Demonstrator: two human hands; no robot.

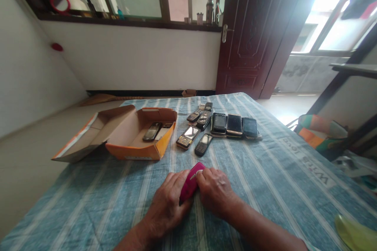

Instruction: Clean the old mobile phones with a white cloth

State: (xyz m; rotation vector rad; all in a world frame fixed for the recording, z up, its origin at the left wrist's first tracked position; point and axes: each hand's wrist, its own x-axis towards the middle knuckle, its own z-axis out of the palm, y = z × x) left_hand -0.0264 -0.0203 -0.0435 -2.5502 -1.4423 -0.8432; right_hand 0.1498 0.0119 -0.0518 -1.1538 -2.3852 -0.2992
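A pink mobile phone (pixel 190 182) lies between my two hands near the front of a table covered with a blue striped cloth (pixel 265 172). My left hand (pixel 167 204) curls around the phone's left side. My right hand (pixel 216 190) grips its right side, with fingertips pressed on its upper edge. Beyond them lie a black keypad phone (pixel 203 144) and a gold-coloured phone (pixel 187 137). Further back, several more phones (pixel 235 124) lie side by side.
An open orange cardboard box (pixel 132 133) stands at the left of the table, with two phones (pixel 153 131) inside. A dark wooden door (pixel 253 31) and a window sill (pixel 129 21) are behind. Bags (pixel 321 131) lie on the floor at the right.
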